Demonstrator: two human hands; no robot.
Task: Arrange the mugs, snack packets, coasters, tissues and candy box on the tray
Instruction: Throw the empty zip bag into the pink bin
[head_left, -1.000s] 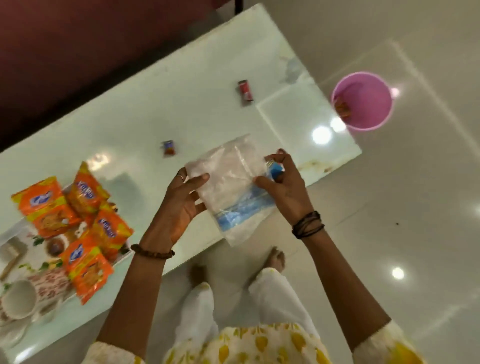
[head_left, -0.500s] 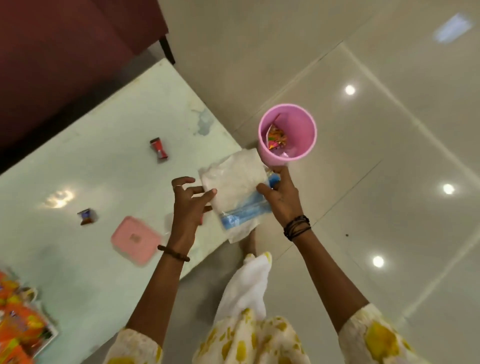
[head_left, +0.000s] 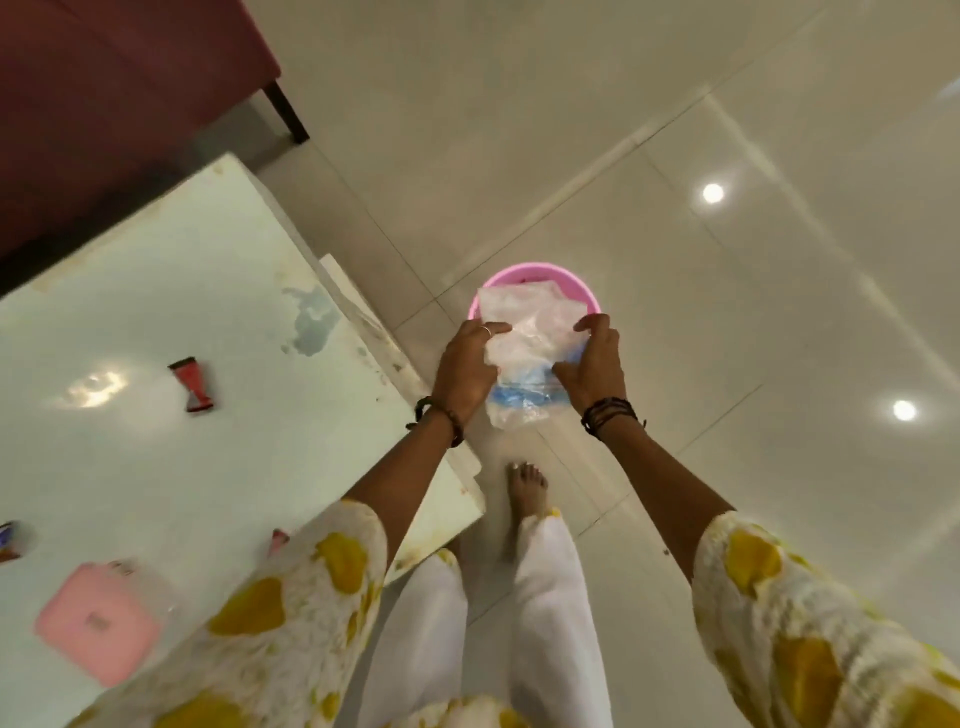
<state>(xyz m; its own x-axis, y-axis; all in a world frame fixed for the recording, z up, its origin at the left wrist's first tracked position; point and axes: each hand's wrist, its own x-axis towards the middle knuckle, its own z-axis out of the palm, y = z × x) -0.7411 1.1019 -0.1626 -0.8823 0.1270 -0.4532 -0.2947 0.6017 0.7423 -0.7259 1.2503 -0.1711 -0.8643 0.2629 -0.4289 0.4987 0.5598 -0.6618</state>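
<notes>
Both hands hold a crinkled clear plastic wrapper (head_left: 530, 343) with a blue band, over the pink bin (head_left: 537, 273) on the floor. My left hand (head_left: 465, 369) grips the wrapper's left edge. On its right edge my right hand (head_left: 597, 366) grips it, fingers curled over the plastic. A pink square box (head_left: 96, 626) lies on the table's near left part. The tray, mugs and snack packets are out of view.
The pale green table (head_left: 156, 312) fills the left, its corner near my left forearm. On it lie a red candy wrapper (head_left: 193, 385), a small pink piece (head_left: 278, 540) and a dark candy (head_left: 8, 540). A maroon seat (head_left: 104, 104) stands behind. Glossy tiled floor (head_left: 727, 260) lies right.
The view has swung right and down, so the tray left the frame. Both hands carried the plastic wrapper off the table edge to a spot above the pink bin. The left hand gripped it again.
</notes>
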